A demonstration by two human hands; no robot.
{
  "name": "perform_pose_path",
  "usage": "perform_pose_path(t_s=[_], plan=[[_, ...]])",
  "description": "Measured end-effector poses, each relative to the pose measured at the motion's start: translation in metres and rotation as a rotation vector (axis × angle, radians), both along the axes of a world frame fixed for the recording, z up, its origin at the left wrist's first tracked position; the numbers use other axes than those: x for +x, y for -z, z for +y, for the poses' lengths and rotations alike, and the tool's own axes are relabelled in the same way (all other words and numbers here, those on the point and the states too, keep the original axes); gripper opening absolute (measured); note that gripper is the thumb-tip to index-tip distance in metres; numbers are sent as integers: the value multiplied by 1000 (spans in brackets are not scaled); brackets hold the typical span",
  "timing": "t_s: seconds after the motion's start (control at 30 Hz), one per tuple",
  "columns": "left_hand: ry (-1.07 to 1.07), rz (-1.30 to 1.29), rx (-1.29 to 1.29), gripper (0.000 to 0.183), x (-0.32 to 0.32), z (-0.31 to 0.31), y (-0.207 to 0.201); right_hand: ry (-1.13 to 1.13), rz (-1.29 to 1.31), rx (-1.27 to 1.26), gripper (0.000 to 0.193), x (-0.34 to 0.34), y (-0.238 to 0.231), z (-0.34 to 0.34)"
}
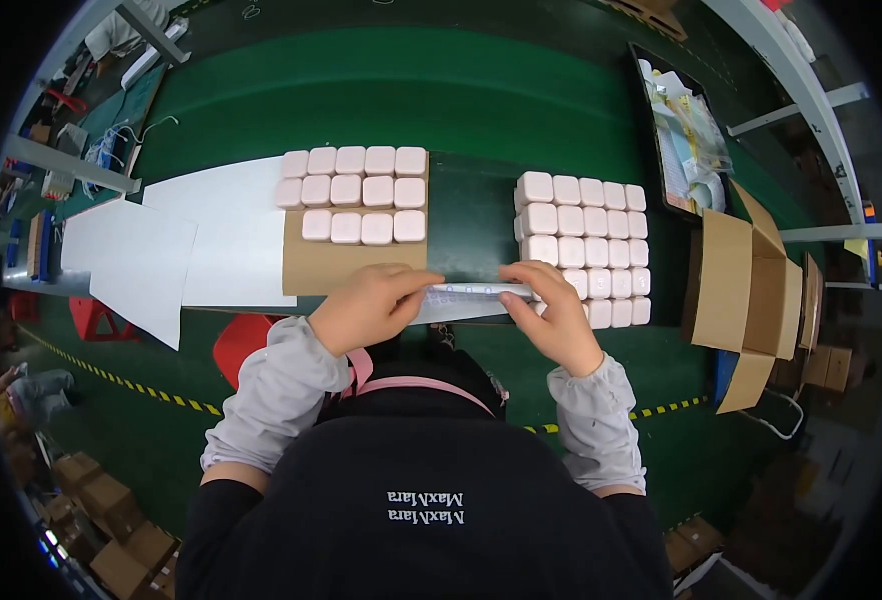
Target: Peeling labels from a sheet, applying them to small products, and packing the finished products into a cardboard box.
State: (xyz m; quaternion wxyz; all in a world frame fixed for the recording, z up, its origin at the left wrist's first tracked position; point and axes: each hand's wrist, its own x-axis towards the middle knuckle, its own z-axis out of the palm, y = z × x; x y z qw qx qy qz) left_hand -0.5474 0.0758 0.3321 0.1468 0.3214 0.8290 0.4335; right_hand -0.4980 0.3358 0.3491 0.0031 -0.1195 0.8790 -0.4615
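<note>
Between my hands, at the table's near edge, a white sheet with small bluish-purple marks [469,293] is stretched with its far edge bent up. My left hand [373,306] pinches its left end, and my right hand [558,318] pinches its right end between thumb and fingers. Close to my right hand stand rows of pale pink rounded square blocks [568,219], packed together. More pink blocks [348,188] sit in rows on a brown cardboard sheet [354,270] beyond my left hand.
White sheets [221,225] cover the table's left part. An open cardboard box [723,282] stands off the right end, near a black tray of papers [683,135]. A red stool [241,345] is below the table's near edge. Metal posts rise at both sides.
</note>
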Motion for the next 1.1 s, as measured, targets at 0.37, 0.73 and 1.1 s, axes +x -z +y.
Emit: perform_pose_path(t_s=[0.37, 0.73, 1.1], plan=[[84, 42, -4, 23, -8, -20, -1, 98, -334, -120, 12, 4, 0, -20], [56, -104, 49, 14, -15, -4, -11, 172, -270, -110, 11, 8, 1, -30], [-13, -111, 37, 13, -27, 73, 4, -97, -19, 83, 9, -32, 10, 56]])
